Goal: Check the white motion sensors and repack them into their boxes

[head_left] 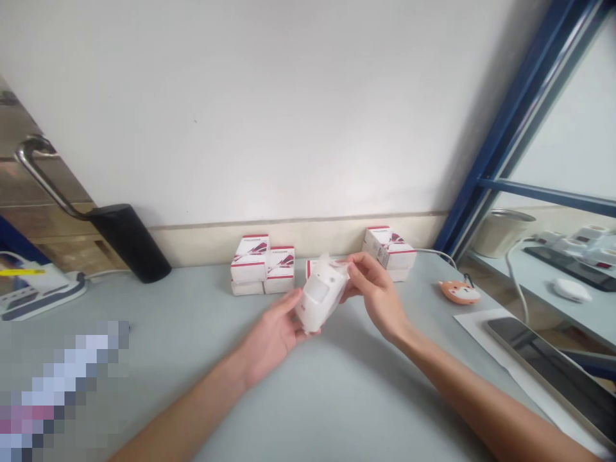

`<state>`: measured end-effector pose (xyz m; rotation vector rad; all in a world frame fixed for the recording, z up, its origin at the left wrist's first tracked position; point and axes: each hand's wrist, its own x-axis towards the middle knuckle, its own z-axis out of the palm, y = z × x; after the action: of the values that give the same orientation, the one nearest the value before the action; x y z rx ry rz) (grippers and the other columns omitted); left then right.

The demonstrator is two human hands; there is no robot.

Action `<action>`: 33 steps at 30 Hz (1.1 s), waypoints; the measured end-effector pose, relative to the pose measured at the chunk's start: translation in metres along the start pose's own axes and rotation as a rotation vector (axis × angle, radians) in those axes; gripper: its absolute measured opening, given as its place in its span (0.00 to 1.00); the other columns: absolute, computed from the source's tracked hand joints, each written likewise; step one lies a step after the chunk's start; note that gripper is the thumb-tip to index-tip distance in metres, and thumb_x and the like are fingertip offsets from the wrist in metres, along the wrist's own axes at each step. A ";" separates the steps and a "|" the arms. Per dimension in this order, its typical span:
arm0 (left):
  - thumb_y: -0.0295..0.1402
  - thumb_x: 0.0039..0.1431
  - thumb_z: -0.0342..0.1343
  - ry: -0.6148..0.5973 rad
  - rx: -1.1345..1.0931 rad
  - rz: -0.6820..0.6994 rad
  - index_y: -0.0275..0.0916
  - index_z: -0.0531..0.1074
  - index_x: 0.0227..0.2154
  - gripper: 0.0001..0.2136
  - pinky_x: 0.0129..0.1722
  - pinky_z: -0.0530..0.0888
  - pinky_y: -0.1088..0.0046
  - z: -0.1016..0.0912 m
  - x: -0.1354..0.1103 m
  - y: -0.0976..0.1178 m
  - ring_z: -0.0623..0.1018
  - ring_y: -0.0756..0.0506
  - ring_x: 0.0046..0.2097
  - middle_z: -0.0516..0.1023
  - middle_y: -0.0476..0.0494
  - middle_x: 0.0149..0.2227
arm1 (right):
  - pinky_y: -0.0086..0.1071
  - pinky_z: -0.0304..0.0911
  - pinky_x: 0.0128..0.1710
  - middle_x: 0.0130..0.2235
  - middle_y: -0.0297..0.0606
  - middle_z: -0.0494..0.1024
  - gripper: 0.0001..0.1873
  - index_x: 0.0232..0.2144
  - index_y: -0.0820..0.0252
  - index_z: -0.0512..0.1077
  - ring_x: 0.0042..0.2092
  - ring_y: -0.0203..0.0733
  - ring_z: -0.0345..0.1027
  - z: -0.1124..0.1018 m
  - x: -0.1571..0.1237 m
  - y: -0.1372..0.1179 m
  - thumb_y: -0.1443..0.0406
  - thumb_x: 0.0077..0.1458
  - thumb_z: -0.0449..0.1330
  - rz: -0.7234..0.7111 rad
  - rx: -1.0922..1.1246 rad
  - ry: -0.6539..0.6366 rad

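A white motion sensor [316,292] in a clear plastic bag is held up above the table, tilted, between both hands. My left hand [274,333] is closed round its lower left side, thumb on the front edge and fingers underneath. At the upper right, my right hand [378,292] pinches the top of the plastic bag [341,273]. Behind the sensor, part of a small white and red box [309,265] shows; the rest of it is hidden.
White and red boxes [250,256] are stacked at the back left of the grey table [202,340], with more boxes [392,247] at the back right. A black cylinder [129,244] stands near the wall. On the right lie an orange animal-face case [459,292] and a phone-like dark slab [548,372] on paper.
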<state>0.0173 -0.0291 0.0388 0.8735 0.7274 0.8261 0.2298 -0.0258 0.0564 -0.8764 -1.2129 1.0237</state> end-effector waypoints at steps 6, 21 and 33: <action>0.39 0.68 0.62 0.050 -0.180 -0.069 0.35 0.77 0.58 0.20 0.47 0.80 0.66 0.006 -0.002 0.001 0.81 0.43 0.44 0.79 0.33 0.56 | 0.32 0.72 0.33 0.44 0.38 0.81 0.15 0.36 0.56 0.74 0.36 0.38 0.73 -0.009 0.005 -0.006 0.51 0.64 0.64 -0.021 -0.063 0.008; 0.16 0.60 0.60 0.047 -0.151 0.075 0.44 0.74 0.62 0.29 0.65 0.72 0.64 0.001 0.000 0.003 0.71 0.40 0.69 0.73 0.45 0.67 | 0.33 0.73 0.32 0.47 0.39 0.80 0.17 0.35 0.56 0.73 0.39 0.40 0.72 -0.015 0.011 -0.009 0.49 0.64 0.63 -0.019 -0.063 0.082; 0.37 0.68 0.62 0.093 -0.109 0.100 0.40 0.78 0.54 0.15 0.46 0.77 0.63 -0.004 0.002 -0.002 0.83 0.40 0.47 0.80 0.37 0.55 | 0.34 0.72 0.34 0.48 0.38 0.79 0.17 0.36 0.55 0.72 0.39 0.39 0.71 -0.010 0.007 -0.009 0.49 0.67 0.60 -0.042 -0.071 -0.026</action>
<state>0.0161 -0.0266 0.0351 0.7823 0.7170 0.9915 0.2418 -0.0218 0.0653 -0.8917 -1.2912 0.9652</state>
